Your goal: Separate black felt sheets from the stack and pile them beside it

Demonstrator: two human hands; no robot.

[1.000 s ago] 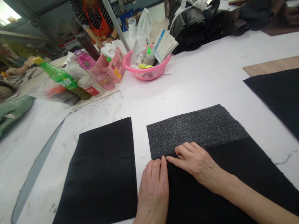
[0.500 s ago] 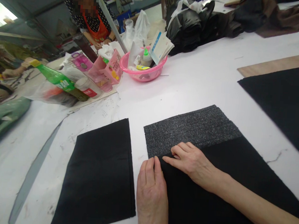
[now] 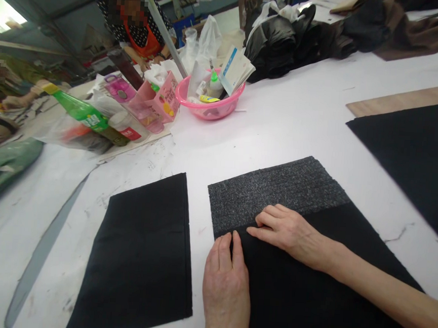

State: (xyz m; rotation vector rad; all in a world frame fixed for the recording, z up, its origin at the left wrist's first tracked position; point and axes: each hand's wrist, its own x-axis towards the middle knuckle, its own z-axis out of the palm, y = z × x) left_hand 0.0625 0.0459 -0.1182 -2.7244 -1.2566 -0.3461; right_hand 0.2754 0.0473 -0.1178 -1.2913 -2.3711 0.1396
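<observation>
A black fabric piece point(image 3: 307, 293) lies over a speckled dark grey layer point(image 3: 273, 187), which shows as a band beyond its far edge. My left hand point(image 3: 227, 283) is closed at the near-left corner of that edge, its fingertips on the black fabric and its thumb hidden. Just to the right, my right hand point(image 3: 292, 235) has its fingers curled along the same edge, with the lowest digit stretched toward the left hand. Both hands appear to pinch the fabric's edge. A separate folded black cloth stack point(image 3: 139, 253) lies to the left, apart from my hands.
A pink basin point(image 3: 211, 109) with bottles and booklets stands at the back, beside a green bottle point(image 3: 84, 113) and a pink box point(image 3: 165, 99). More black fabric point(image 3: 416, 151) lies right. Dark bundles point(image 3: 281, 44) lie behind. A person in an orange apron point(image 3: 144, 45) stands across the table.
My right hand has slid slightly right along the black fabric's edge, widening its gap from the left hand. The left hand's fingers have spread a little. The view has shifted slightly.
</observation>
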